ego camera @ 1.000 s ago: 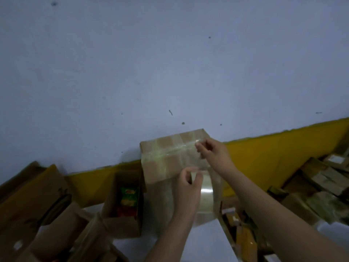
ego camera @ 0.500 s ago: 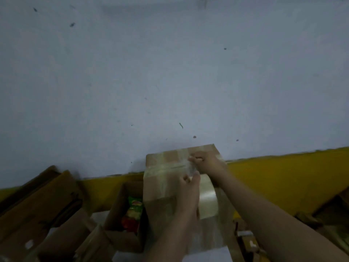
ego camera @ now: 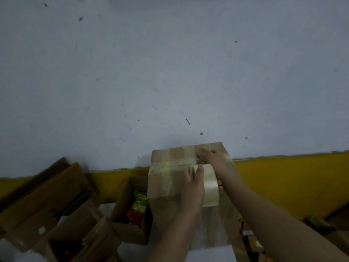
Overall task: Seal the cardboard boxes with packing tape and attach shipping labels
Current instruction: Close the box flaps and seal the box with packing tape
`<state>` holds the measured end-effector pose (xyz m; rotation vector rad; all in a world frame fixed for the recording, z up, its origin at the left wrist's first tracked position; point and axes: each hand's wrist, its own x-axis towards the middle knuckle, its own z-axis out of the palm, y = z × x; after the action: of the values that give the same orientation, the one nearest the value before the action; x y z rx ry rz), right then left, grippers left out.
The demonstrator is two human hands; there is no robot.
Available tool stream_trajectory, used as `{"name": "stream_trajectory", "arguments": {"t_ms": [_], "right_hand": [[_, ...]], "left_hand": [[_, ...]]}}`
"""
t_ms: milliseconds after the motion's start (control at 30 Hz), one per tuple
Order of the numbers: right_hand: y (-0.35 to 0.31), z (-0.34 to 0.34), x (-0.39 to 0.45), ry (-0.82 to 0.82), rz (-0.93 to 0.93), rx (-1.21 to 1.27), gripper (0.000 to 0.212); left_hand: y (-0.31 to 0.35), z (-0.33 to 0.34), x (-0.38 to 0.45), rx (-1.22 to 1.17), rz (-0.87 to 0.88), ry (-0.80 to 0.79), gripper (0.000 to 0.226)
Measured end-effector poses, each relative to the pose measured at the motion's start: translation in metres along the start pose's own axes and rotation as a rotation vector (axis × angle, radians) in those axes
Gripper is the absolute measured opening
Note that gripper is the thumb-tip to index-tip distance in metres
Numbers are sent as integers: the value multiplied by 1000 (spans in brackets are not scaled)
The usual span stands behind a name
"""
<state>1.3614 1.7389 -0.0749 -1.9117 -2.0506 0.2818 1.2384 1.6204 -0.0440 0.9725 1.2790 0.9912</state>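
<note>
A dim view looks down from the person's head, with a pale blue-grey wall filling most of it and a yellow painted band [ego camera: 283, 176] along its base.

At far left lie flattened brown cardboard sheets [ego camera: 43, 201], dark and hard to read. Next, an open brown cardboard box [ego camera: 130, 214] stands on the pale desk [ego camera: 209, 254], with red and yellow snack packets [ego camera: 138, 207] visible inside it.

Just right of it, touching or nearly so, is the tall brown cardboard box being sealed [ego camera: 166, 178]. It stands upright, its long axis rising away from the viewer, with a glossy band of clear tape crossing its upper part from side to side.

The left hand [ego camera: 192, 191] curls around a roll of clear, pale yellowish packing tape [ego camera: 209, 186]; its grip is closed on the roll, held against the box's near face. The right hand [ego camera: 213, 157] lies above and beyond it on the box top, fingers pressed on the tape there; whether they pinch the tape end or only flatten it cannot be told.

The roll sits below the pressed end, so the coming pull likely runs down the box's long axis, toward the viewer. The left hand is nearer.

The box's base and right side are blurred by plastic sheen. No shipping label can be made out. Dark brown clutter at lower right [ego camera: 317, 224] is unclear.
</note>
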Motion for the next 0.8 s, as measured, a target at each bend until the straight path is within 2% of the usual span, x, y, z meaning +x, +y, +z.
{"name": "stream_trajectory", "arguments": {"t_ms": [100, 200, 233, 300, 367, 400, 500, 533, 600, 667, 700, 800], "right_hand": [[4, 0, -4, 86, -14, 155, 48], [8, -1, -7, -96, -66, -121, 61], [7, -2, -8, -138, -24, -116, 65], [6, -1, -9, -127, 53, -44, 71], [1, 1, -6, -162, 33, -103, 70], [-1, 2, -3, -189, 17, -149, 68], [2, 3, 5, -213, 30, -171, 65], [4, 5, 7, -219, 34, -171, 65], [6, 10, 9, -223, 31, -189, 66], [6, 11, 8, -214, 26, -199, 65], [4, 10, 7, -210, 24, -202, 65], [4, 11, 4, -208, 22, -212, 63]], "left_hand": [[-2, -1, -3, 0, 20, 43, 86], [-7, 0, -6, 30, 76, 136, 52], [-10, 1, -7, 66, 81, 149, 46], [-13, 2, -9, 138, 135, 154, 45], [-18, 1, -10, 215, 199, 143, 54], [-23, -1, -12, 242, 203, 125, 52], [-52, -6, -21, 294, 113, 48, 40], [-68, -7, -24, 294, 51, 26, 43], [-92, -11, -29, 277, -59, 26, 63], [-102, -16, -33, 260, -71, 34, 86], [-107, -17, -33, 263, -49, 31, 88], [-118, -14, -31, 330, -16, 32, 75]]}}
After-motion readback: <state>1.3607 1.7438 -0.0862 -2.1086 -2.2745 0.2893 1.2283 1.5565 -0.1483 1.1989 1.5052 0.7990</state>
